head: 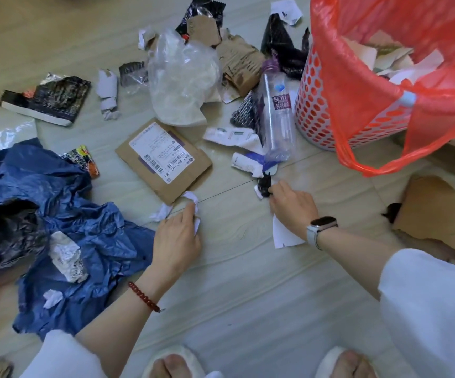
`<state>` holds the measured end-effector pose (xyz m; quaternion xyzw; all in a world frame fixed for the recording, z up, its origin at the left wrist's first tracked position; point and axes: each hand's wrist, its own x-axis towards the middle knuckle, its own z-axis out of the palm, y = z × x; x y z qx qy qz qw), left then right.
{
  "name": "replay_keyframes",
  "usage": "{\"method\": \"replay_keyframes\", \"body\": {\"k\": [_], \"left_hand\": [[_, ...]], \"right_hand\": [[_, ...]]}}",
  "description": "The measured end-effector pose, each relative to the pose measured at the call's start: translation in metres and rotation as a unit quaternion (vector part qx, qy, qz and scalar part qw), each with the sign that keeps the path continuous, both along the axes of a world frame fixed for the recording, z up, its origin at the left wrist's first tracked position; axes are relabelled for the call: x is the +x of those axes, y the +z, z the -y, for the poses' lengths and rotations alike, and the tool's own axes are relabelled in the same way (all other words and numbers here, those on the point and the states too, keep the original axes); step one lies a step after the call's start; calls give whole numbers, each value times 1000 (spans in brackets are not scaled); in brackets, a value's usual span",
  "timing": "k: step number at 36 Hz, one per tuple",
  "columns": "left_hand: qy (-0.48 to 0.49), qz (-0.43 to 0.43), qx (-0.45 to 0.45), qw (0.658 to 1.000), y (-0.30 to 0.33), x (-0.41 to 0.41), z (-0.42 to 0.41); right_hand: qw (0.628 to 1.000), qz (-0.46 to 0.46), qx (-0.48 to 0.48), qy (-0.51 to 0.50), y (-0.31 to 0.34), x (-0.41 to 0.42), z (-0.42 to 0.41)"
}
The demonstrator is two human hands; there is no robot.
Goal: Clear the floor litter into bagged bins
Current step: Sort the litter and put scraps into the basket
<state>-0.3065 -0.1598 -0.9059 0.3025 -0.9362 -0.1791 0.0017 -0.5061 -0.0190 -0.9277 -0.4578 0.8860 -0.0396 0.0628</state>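
Observation:
Litter lies scattered over the pale floor. My left hand (178, 238) is closed on white paper scraps (193, 203) just below a cardboard mailer (163, 159) with a shipping label. My right hand (293, 205) pinches a small black scrap (264, 184), with a white paper piece (283, 236) held under the palm. A white perforated bin (319, 113) lined with a red bag (357, 105) stands at the upper right, with paper and card inside.
A clear plastic bottle (276, 113) lies beside the bin. A clear plastic bag (182, 77), torn brown card (240, 61) and black wrappers (49, 99) lie further back. A crumpled blue bag (65, 214) is at left, cardboard (436, 211) at right. My slippered feet (174, 364) are below.

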Motion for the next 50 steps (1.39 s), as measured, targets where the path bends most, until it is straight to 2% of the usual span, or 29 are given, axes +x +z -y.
{"method": "replay_keyframes", "body": {"k": [4,8,11,13,15,19,27,31,34,36,38,40,42,44,46,50], "left_hand": [[45,-1,59,997,7,-2,-10],[70,-51,102,991,3,7,-17],[70,-79,95,990,1,12,-15],[55,-109,92,988,5,14,-11],[45,-144,117,982,10,12,-9],[145,-165,207,953,24,2,-4],[195,-232,246,921,44,-15,-1],[183,-175,240,937,41,-20,-5],[165,-135,234,949,38,-17,-9],[155,-120,229,953,35,-14,-8],[133,-103,210,963,32,-13,-8],[126,-80,191,970,29,-18,-7],[120,-59,171,976,27,-25,-5],[90,-39,139,985,27,-31,-1],[57,-25,114,991,26,-38,3],[22,-3,104,994,27,-59,10]], "right_hand": [[995,53,-48,68,5,22,-24],[985,97,-107,98,19,34,-41],[975,154,-154,51,28,38,-41],[957,210,-200,-22,35,35,-33],[924,272,-243,-112,46,27,-22],[847,354,-325,-226,60,2,0],[791,369,-406,-273,74,-13,-4],[789,378,-397,-278,76,-16,-14],[771,391,-402,-303,80,-17,-18],[786,378,-392,-292,80,-20,-21],[839,353,-329,-250,80,-21,-25],[910,299,-211,-197,77,-21,-31],[961,219,-84,-148,71,-17,-34],[983,142,-13,-116,61,-9,-34],[993,83,-5,-89,51,-1,-33],[999,46,-3,17,31,13,-33]]}}
